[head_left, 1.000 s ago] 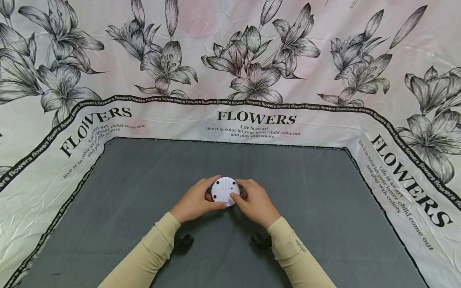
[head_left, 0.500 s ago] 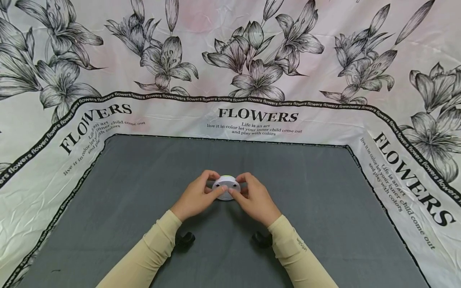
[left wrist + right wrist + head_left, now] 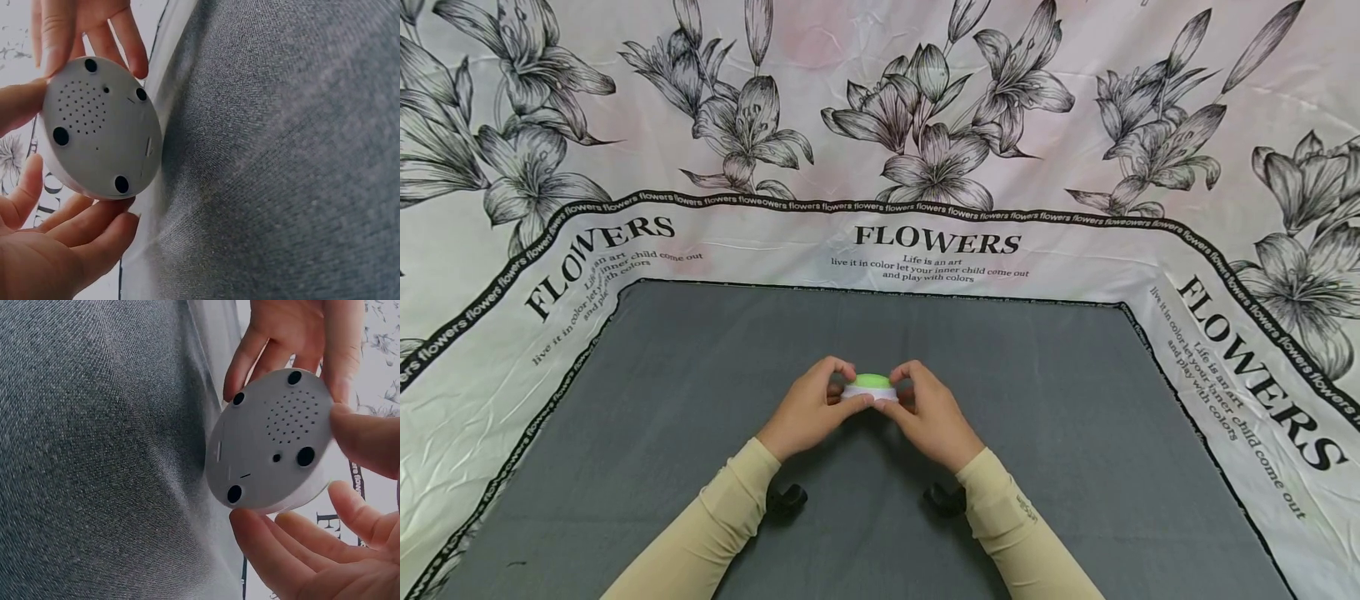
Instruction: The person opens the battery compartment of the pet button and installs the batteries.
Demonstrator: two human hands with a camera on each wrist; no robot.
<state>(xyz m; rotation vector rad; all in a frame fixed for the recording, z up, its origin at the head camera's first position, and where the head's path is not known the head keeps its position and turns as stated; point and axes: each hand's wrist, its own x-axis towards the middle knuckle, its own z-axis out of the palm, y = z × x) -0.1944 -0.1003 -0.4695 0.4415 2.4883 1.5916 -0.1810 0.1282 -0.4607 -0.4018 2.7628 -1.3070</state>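
Observation:
A round white sound button [image 3: 871,382] with a green domed top is held between both hands over the grey cloth, green side up in the head view. My left hand [image 3: 808,412] grips its left edge, with the thumb at the near rim. On the right edge, my right hand [image 3: 938,418] holds it the same way, the two thumbs close together. In the left wrist view the underside of the button [image 3: 119,150] shows black round feet and a patch of small speaker holes. The right wrist view shows that same underside of the button [image 3: 250,450], with fingers around its rim.
Grey cloth [image 3: 880,333] covers the surface, bordered by a white printed band with flowers and "FLOWERS" lettering [image 3: 937,240]. Dark curved pieces [image 3: 787,500] sit beside both cuffs at the wrists.
The button has tilted over: its speaker-hole underside faced the head camera a second ago, and now the green top shows. Both thumbs moved to its near rim; the hands stay in about the same place.

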